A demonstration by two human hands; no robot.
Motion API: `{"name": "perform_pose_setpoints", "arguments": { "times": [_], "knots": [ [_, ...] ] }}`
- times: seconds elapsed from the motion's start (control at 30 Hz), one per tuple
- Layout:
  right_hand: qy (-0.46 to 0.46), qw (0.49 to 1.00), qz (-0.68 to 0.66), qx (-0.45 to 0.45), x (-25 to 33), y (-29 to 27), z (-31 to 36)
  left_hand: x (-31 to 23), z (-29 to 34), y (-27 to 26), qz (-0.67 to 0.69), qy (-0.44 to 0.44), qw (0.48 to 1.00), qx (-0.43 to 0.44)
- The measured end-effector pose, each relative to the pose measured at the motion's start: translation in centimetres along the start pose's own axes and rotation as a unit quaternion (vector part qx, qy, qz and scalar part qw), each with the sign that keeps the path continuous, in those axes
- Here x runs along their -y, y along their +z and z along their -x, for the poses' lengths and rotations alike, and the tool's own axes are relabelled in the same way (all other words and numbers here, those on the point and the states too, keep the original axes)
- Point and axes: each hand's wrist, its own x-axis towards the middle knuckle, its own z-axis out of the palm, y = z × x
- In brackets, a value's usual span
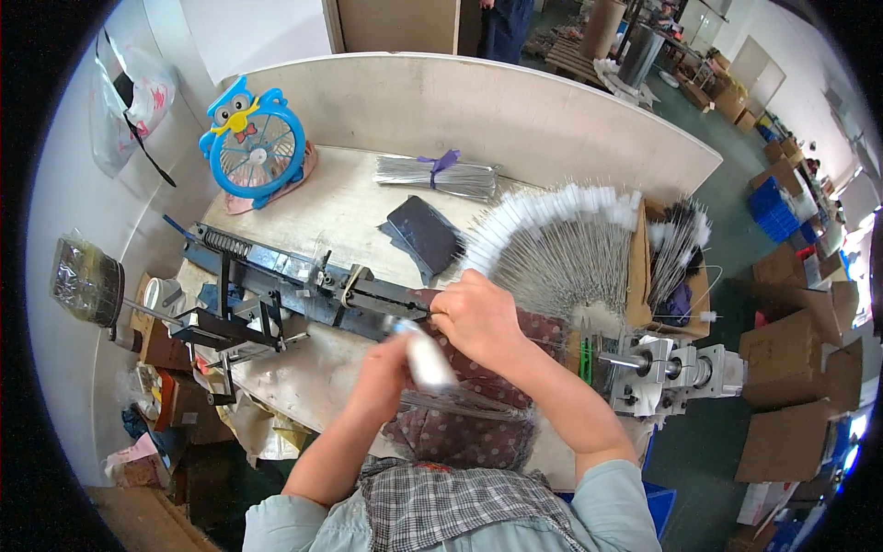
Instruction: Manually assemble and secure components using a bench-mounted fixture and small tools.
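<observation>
My left hand (384, 368) is closed around a white cylindrical thing (429, 361), smeared by motion, so its kind is unclear. Just right of it, my right hand (478, 317) has its fingers pinched together at the right end of a long dark metal fixture (294, 271). Whatever those fingers hold is hidden. Under both wrists lies a brown polka-dot cloth (474, 437), with several thin wires (464, 405) across it. Beyond my right hand, many wire-stemmed brushes with white heads (575, 248) spread out in a fan.
A blue fan (260, 156) and a tied wire bundle (437, 175) stand toward the back, near a dark flat pad (425, 235). At right are a cardboard box (642, 267) of brushes, green-handled tool (586, 361) and metal shaft machine (681, 375). A black bracket (235, 327) juts out left.
</observation>
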Motion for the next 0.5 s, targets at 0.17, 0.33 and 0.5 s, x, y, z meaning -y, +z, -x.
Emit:
{"name": "perform_pose_setpoints", "arguments": {
  "times": [0.17,0.33,0.5],
  "knots": [
    [0.016,0.999,0.03,0.017,0.0,-0.7,0.4,-0.3,-1.7,-0.6,-0.521,0.084,0.85,-0.002],
    [-0.024,0.997,0.025,-0.075,-0.1,-2.5,2.1,2.3,-2.4,-1.2,-0.431,0.069,0.9,0.02],
    [-0.049,0.989,0.004,-0.138,-0.7,-3.0,7.0,4.0,-1.2,1.4,0.094,-0.01,0.991,0.096]
  ]
}}
